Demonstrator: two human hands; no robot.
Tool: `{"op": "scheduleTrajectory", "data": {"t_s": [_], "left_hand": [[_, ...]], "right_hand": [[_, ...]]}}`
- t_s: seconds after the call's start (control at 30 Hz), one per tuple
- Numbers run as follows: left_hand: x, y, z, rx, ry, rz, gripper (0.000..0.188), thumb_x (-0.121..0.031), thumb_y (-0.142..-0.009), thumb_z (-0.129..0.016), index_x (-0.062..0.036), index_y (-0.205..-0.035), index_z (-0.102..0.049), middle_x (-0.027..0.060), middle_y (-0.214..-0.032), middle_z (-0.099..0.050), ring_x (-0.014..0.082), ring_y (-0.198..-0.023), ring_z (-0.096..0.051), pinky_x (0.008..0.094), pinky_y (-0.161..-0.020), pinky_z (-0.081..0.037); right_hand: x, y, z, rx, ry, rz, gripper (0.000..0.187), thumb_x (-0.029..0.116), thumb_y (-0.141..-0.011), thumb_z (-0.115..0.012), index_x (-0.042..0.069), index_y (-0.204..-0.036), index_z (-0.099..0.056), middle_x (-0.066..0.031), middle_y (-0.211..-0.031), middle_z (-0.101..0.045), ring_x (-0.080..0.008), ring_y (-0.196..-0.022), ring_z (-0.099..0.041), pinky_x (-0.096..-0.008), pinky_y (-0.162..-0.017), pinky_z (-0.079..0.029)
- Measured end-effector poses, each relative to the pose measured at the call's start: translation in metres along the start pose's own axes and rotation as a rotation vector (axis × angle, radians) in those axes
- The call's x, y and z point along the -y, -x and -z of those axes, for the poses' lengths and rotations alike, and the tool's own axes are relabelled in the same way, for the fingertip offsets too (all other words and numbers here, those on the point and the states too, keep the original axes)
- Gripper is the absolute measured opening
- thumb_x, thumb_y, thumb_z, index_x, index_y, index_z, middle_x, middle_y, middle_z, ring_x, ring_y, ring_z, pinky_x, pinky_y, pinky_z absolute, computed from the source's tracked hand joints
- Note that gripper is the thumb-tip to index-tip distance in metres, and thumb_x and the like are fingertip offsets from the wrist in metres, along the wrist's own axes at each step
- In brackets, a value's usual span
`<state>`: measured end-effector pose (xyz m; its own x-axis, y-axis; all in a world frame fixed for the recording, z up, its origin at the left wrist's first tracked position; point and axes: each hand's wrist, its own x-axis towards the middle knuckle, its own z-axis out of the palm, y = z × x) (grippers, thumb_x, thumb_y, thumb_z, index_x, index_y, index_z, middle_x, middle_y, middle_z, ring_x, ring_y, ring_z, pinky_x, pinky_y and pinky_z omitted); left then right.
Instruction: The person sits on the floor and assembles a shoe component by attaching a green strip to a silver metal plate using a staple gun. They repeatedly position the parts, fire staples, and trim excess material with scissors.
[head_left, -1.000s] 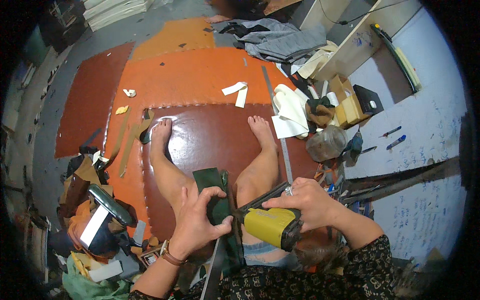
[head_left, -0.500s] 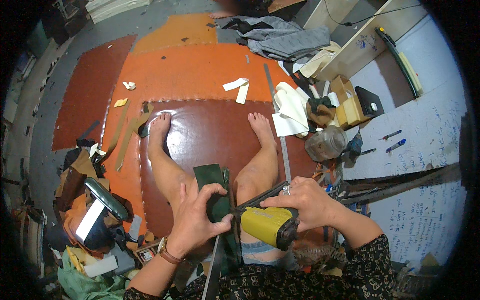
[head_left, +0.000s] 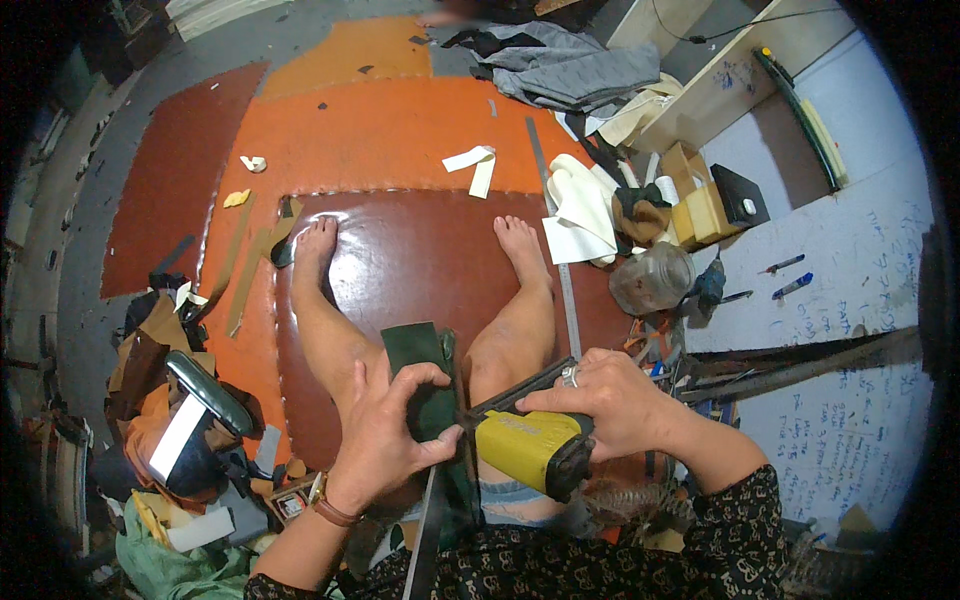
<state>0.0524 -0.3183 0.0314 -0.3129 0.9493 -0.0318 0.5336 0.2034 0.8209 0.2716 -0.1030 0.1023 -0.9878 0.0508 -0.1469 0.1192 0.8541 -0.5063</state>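
OK, qty check: 2 hands, 1 yellow tool (head_left: 530,450), 1 dk green piece (head_left: 412,348), 1 clear jar (head_left: 652,280), 1 blue pen (head_left: 793,286). Our R hand (head_left: 612,402) is wrapped round the tool's rear end, index fwd along the top; tool body sits L of and a bit below that hand. Our L hand (head_left: 385,440) grips the green piece, thumb + index spread on it; piece runs fwd & R of the palm. Tool nose just beside piece's R edge, can't tell if touching.
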Motion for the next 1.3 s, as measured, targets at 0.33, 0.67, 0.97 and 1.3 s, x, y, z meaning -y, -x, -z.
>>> {"op": "scheduleTrajectory", "data": {"t_s": [0.33, 0.67, 0.97, 1.3], "left_hand": [[-0.003, 0.000, -0.001, 0.004, -0.002, 0.017, 0.064, -0.021, -0.071, -0.092, -0.0149, -0.126, -0.060, 0.0121, -0.127, -0.063, 0.0394, -0.130, -0.058, 0.0670, -0.129, -0.017], [0.002, 0.000, -0.005, -0.018, -0.011, 0.014, 0.061, -0.024, -0.072, -0.092, -0.0154, -0.125, -0.063, 0.0092, -0.125, -0.066, 0.0367, -0.129, -0.060, 0.0667, -0.129, -0.017], [0.002, 0.000, -0.006, -0.019, -0.016, 0.023, 0.062, -0.023, -0.071, -0.091, -0.0137, -0.125, -0.062, 0.0086, -0.125, -0.066, 0.0366, -0.129, -0.060, 0.0652, -0.129, -0.017], [-0.002, 0.002, -0.004, 0.020, -0.002, 0.076, 0.061, -0.026, -0.074, -0.091, -0.0182, -0.127, -0.060, 0.0126, -0.129, -0.064, 0.0388, -0.129, -0.061, 0.0733, -0.127, -0.015]], "right_hand": [[0.010, -0.005, 0.011, 0.168, 0.066, -0.074, 0.068, 0.024, -0.065, -0.088, 0.021, -0.132, -0.073, -0.0131, -0.091, -0.077, -0.0375, -0.085, -0.076, -0.0495, -0.083, -0.058], [0.028, -0.017, 0.028, 0.271, 0.089, -0.174, 0.058, 0.021, -0.066, -0.087, 0.015, -0.122, -0.076, -0.0148, -0.096, -0.079, -0.0375, -0.088, -0.077, -0.0491, -0.084, -0.059], [0.005, -0.004, 0.005, 0.091, 0.081, -0.010, 0.067, 0.020, -0.062, -0.089, 0.022, -0.128, -0.075, -0.0106, -0.084, -0.076, -0.0349, -0.081, -0.075, -0.0478, -0.078, -0.057], [-0.008, 0.008, -0.002, -0.053, -0.022, 0.045, 0.068, 0.023, -0.063, -0.089, 0.028, -0.129, -0.076, -0.0064, -0.080, -0.073, -0.0335, -0.073, -0.070, -0.0462, -0.074, -0.054]]}}
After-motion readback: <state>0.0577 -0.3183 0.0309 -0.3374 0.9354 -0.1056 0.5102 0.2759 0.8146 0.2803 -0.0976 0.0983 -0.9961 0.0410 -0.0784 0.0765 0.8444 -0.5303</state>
